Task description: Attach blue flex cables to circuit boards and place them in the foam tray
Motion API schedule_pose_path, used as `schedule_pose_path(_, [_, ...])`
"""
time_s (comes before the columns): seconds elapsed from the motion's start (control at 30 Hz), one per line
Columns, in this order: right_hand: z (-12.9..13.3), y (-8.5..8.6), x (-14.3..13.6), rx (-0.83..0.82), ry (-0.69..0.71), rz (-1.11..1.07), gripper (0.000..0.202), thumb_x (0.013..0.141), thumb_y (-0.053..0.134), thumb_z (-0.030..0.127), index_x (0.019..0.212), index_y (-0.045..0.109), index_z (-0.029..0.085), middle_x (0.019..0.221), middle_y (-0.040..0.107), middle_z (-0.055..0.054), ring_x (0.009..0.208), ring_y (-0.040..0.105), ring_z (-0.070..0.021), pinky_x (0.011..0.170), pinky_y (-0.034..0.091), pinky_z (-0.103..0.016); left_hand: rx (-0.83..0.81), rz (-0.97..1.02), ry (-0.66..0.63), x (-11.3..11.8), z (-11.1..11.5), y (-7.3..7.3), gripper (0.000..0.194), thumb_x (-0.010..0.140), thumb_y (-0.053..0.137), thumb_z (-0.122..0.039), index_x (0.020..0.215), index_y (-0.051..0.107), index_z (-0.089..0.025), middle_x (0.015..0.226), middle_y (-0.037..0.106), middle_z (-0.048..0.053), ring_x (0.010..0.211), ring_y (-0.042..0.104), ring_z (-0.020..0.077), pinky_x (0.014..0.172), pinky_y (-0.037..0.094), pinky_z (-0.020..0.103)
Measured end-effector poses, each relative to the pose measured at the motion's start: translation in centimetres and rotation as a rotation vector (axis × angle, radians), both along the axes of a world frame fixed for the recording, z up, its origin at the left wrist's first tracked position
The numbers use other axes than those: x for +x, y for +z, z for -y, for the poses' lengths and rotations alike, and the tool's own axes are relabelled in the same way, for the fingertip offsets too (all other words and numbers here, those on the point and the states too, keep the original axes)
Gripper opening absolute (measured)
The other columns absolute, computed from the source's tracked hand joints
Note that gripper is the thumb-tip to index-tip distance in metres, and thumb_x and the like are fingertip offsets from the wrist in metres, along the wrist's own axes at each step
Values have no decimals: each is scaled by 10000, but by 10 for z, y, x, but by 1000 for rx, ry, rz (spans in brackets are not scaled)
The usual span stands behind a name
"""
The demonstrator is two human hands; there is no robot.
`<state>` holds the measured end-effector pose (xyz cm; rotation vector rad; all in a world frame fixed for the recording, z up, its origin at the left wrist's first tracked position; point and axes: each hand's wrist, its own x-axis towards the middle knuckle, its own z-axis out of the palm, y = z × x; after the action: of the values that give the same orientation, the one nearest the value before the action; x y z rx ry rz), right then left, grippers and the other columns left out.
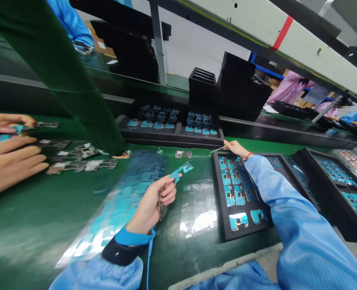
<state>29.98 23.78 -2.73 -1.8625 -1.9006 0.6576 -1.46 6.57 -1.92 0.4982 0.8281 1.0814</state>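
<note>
My left hand [158, 197] is closed in front of me. Its thumb and forefinger pinch a small blue film piece [182, 171], and the curled fingers hold what looks like a circuit board [162, 203] against the palm. My right hand [236, 148] grips a thin, pale, pointed tool [217, 150] above the far edge of a black tray [222, 223]. In that tray sit several circuit boards covered in blue film [238, 220]. One bare circuit board [183, 154] lies on the green table between my hands. My right forearm hides part of the tray.
A sheet of blue film pieces [120, 201] and a clear sheet [198, 213] lie on the table. A co-worker's hands [12, 161] are at left, near loose boards [81, 165]. More trays stand behind [172, 135] and at right [332, 169]. A green post [75, 92] rises at left.
</note>
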Motion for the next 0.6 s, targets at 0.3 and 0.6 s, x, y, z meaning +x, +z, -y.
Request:
schedule_pose_path(0.3, [36,35,-17,136,74,31,169,890,619,223,1023,639,120,1124,658,-119,1061,615,-221,963,482,-412,47,-55,-87,3,6,7,74,731,615,-207,723,561,-157,427,271,-117,348,165,46,314,228,142])
schedule_pose_path(0.6, [184,62,-52,-87,248,-558,221,829,649,374,831,697,159,763,716,-29,679,664,-129,661,542,-255,100,-190,-433,29,32,25,223,742,702,-312,676,544,-169,424,305,-97,364,194,33,364,155,155])
